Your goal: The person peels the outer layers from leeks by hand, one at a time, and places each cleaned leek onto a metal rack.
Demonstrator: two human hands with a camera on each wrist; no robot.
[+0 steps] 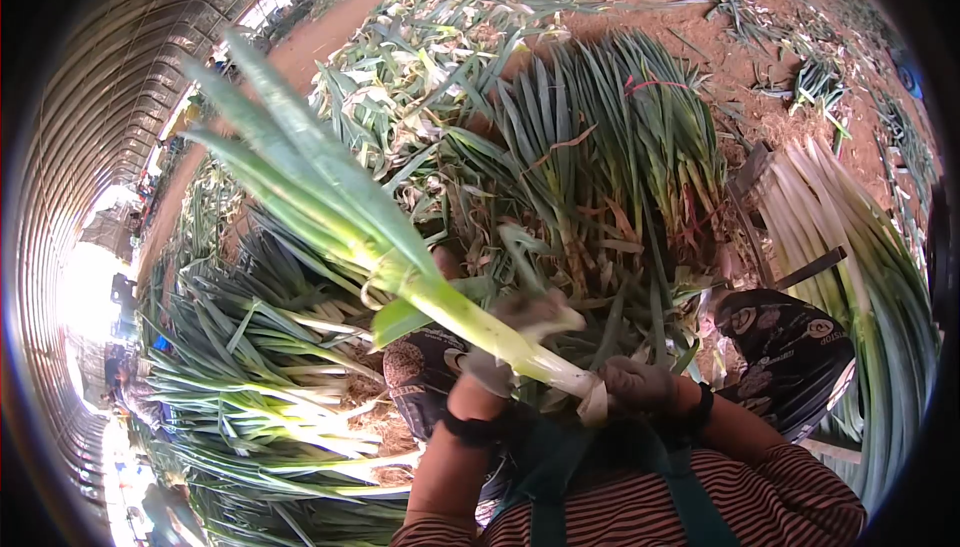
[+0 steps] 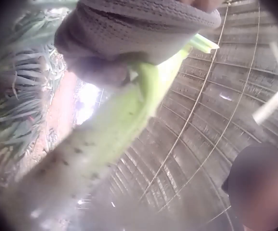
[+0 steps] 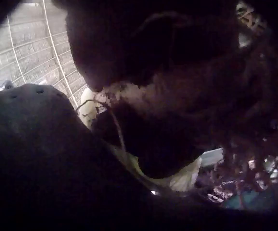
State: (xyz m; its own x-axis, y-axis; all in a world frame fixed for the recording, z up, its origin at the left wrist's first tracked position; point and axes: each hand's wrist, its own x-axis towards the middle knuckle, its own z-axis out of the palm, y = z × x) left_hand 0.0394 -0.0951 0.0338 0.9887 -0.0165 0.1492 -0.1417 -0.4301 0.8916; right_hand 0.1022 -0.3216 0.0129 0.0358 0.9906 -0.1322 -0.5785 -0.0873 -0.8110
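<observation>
A thick leek point(image 1: 480, 332) slants across the head view, its broad green leaves up to the left and its pale root end low at the right. My gloved left hand point(image 1: 488, 373) grips the stalk partway along, its far side blurred. In the left wrist view the grey glove point(image 2: 139, 33) wraps the stalk point(image 2: 115, 115), which is flecked with dark specks. Close to my body, my gloved right hand point(image 1: 640, 384) holds the root end, where a pale strip of skin point(image 1: 593, 405) hangs. The right wrist view is mostly dark, with the glove hiding much of the stalk.
Untrimmed leeks point(image 1: 270, 377) lie heaped at my left. Upright bunches point(image 1: 620, 137) stand ahead, beside a pile of stripped leaves point(image 1: 390, 87). Cleaned leeks with long white stems point(image 1: 830, 217) lie at my right, by a metal bar point(image 1: 810, 269). My knee point(image 1: 785, 347) is nearby.
</observation>
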